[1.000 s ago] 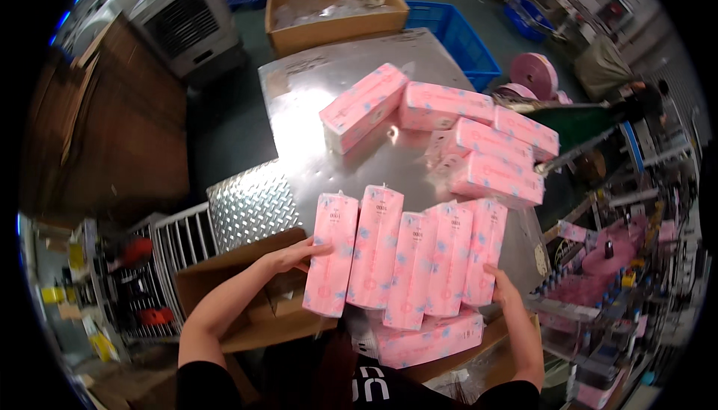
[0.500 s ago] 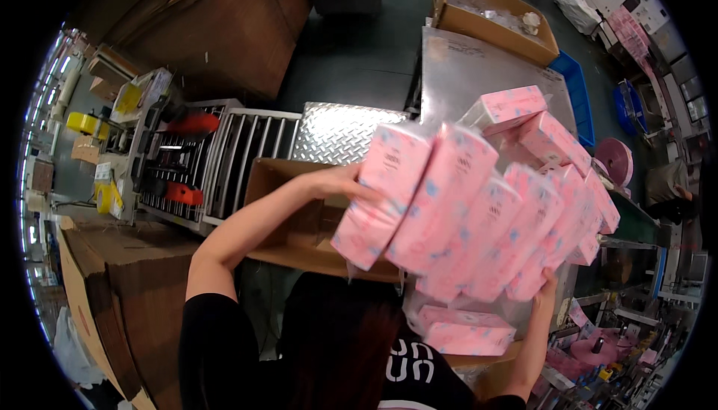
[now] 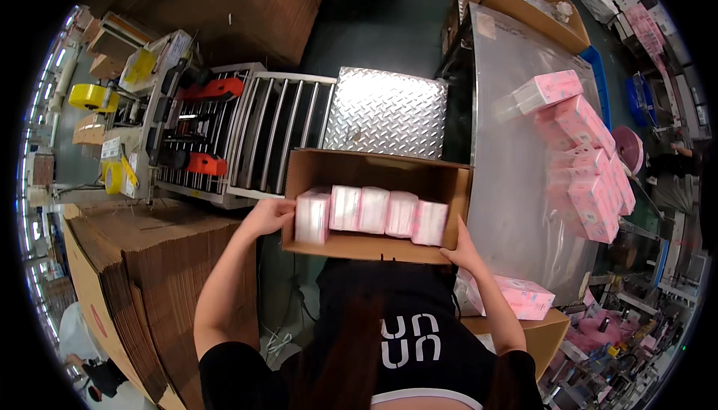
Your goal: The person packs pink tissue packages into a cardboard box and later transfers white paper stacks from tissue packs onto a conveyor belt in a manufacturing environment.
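Note:
An open cardboard box [image 3: 378, 249] sits in front of me, with several pink-and-white tissue packs [image 3: 373, 210] standing in a row inside, their pale end faces up. The leftmost pack lies close against the left wall. My left hand [image 3: 269, 217] is closed over the box's left edge, fingertips beside that pack. At the near right corner my right hand [image 3: 464, 248] grips the box, its thumb along the right wall and the other fingers partly hidden. Further right, a pile of pink tissue packs [image 3: 587, 163] lies on the metal table [image 3: 516, 59].
Beyond the box is a diamond-plate metal platform [image 3: 385, 111], joined on its left by a roller conveyor [image 3: 288, 130] and a taping machine with red parts [image 3: 206, 163]. Flattened cartons [image 3: 198, 283] stack at left. A pink pack [image 3: 523, 298] lies near my right forearm.
The row of packs that I held between both hands is now down inside the box. Both hands have let go of the packs and moved to the box's sides.

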`<state>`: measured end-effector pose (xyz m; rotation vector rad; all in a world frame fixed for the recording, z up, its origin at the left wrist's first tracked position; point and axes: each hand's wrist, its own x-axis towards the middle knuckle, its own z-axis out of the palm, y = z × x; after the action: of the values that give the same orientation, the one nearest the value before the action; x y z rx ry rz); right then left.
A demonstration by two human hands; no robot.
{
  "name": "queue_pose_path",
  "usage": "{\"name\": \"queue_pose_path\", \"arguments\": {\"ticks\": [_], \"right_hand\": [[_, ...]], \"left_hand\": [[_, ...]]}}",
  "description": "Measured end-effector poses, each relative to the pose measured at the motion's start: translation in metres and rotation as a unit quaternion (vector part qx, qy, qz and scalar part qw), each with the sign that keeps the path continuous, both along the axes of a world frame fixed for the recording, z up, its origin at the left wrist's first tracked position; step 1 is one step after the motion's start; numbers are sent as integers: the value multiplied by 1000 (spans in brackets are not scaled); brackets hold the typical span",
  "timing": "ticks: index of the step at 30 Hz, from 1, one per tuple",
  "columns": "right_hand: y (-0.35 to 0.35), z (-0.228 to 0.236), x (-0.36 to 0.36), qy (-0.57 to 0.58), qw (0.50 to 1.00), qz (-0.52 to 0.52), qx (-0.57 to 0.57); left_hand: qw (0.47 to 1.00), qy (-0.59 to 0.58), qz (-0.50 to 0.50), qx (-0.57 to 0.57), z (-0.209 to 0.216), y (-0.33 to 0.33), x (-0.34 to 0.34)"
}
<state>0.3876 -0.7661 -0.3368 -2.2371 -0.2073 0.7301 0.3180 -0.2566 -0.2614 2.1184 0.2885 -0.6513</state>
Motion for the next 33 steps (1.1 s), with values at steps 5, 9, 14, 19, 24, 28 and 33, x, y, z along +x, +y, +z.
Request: {"name": "queue_pose_path", "arguments": {"ticks": [5,9,14,19,24,28,33], "right_hand": [[68,-29,5,134,942,270,-148],[94,-82,21,12,927,284,-244],[115,-111,97,-113,949,159,-248],[142,-159,163,-101,928,207,-293],[144,-172,216,-14,923,232,-306],[148,-139,175,12,946,134,-296],[60,22,65,2,995,98,8]], "left_hand": [[986,82,-125,72,-74,-55,-16],[955,127,-169,207,-120,-95,9],[949,-163,-64,264,-158,-106,103],[961,35,-47,272,-186,-103,179],[923,257,-130,256,-193,-117,263],[929,219,-168,247,-248,-102,267],[981,3,-97,166,-262,-90,216]]}}
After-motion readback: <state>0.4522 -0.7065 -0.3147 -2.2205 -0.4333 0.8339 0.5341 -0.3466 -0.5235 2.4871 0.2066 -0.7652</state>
